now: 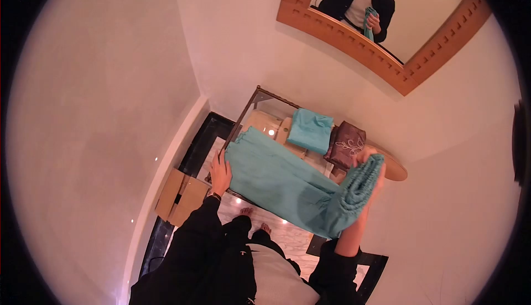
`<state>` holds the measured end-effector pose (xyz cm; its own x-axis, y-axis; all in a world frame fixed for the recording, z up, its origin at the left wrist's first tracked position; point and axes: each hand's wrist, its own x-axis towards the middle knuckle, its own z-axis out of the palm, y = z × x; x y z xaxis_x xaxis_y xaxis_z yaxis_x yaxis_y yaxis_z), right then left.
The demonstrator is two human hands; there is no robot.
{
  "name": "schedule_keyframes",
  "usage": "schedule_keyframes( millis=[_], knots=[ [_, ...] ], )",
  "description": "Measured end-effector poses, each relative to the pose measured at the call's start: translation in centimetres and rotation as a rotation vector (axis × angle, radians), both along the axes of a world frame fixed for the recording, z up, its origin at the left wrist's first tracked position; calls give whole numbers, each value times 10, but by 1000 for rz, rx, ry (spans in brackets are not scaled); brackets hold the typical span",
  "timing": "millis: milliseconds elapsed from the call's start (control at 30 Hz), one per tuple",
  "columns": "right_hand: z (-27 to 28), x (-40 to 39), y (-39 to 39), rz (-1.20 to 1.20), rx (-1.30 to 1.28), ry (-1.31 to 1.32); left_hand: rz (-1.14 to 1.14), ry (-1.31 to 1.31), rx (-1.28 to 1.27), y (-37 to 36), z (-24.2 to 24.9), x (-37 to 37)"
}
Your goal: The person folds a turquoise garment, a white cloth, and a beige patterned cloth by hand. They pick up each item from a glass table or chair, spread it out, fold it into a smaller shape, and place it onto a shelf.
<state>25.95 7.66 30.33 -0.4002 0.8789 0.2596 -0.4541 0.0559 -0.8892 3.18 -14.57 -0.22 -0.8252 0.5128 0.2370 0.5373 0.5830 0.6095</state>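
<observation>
A long teal cloth with a gathered, elastic-looking edge (282, 175) is spread in a folded strip over a glass-topped table. My right hand (377, 179) grips its right end, which is raised and bunched into several ruffled layers; most of the fingers are behind the fabric. At the cloth's left end lies my left hand (220, 173), fingers stretched out and touching the edge. Behind the strip sit a folded turquoise cloth (311, 129) and a brown folded fabric item with a pale leaf pattern (347, 144).
The metal-framed glass table (239, 123) stands against the wall. A wood-framed mirror (354, 42) hangs above, reflecting a person holding teal cloth. A cardboard box (185, 199) is on the floor at left. An oval wooden piece (391, 164) shows at the table's right end.
</observation>
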Motion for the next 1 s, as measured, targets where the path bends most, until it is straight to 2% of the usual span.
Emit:
schedule_keyframes(
  millis=[67,167,267,333,367,400,467,567,600,667,767,800,900,933,1000],
  knots=[
    [-9,-24,-9,-73,-36,-85,10,32,201,1,16,-7],
    [-61,-66,-6,-107,69,-340,-63,-200,344,-2,37,-18],
    [-110,-137,-45,-317,347,-464,-149,-847,448,-8,22,-38],
    [-157,-157,-44,87,387,-878,-214,-1411,692,-11,33,-47],
    [-177,-169,-50,155,427,-943,-245,-1695,811,-12,41,-49],
    [-195,-179,-60,224,465,-1007,-205,-1711,799,-13,55,-45],
    [-226,-191,-75,183,542,-1007,-130,-1740,776,-9,83,-37],
    [-252,-198,-73,235,610,-1011,-246,-976,158,-8,88,-30],
    [-256,-198,-72,271,623,-1012,-250,-943,218,-9,76,-34],
    [-241,-189,-75,154,717,-978,-259,-882,338,-11,37,-48],
    [-240,-161,-69,107,764,-1008,-202,-746,259,-16,24,-63],
    [-243,-142,-69,115,764,-1034,-207,-607,196,-20,-8,-72],
    [-262,-78,-70,66,804,-1192,-212,-381,95,-18,6,-63],
    [-263,-54,-68,26,778,-1230,-176,-438,56,-16,17,-57],
    [-264,-5,-62,-88,709,-1327,-61,-194,-24,-11,28,-40]
  ],
)
